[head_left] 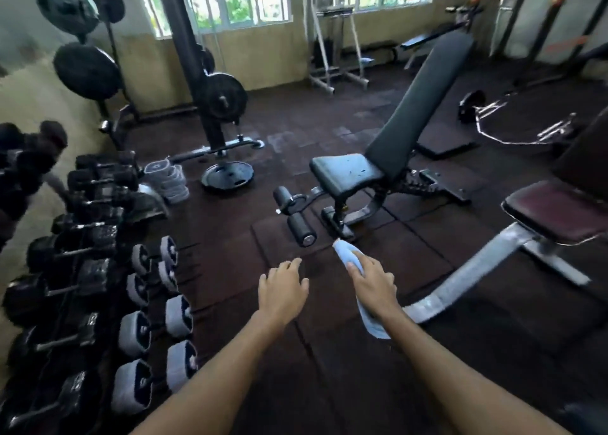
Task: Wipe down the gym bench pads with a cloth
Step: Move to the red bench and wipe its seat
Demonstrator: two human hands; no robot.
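A black adjustable bench stands ahead on the dark floor, with a square seat pad (345, 173) and a long back pad (424, 104) tilted up toward the right. My right hand (373, 281) grips a light blue cloth (348, 253); one end pokes out past the fingers and the other hangs below the wrist. It is held in the air, short of the bench's black foot rollers (299, 225). My left hand (283, 286) is stretched out beside it, fingers loosely spread, holding nothing.
A rack of dumbbells (98, 270) fills the left side. A second bench with a maroon seat (559, 214) and grey frame stands at right. A weight plate (227, 175) lies on the floor, beside a plate-loaded machine (214, 95). A barbell (513, 122) lies far right.
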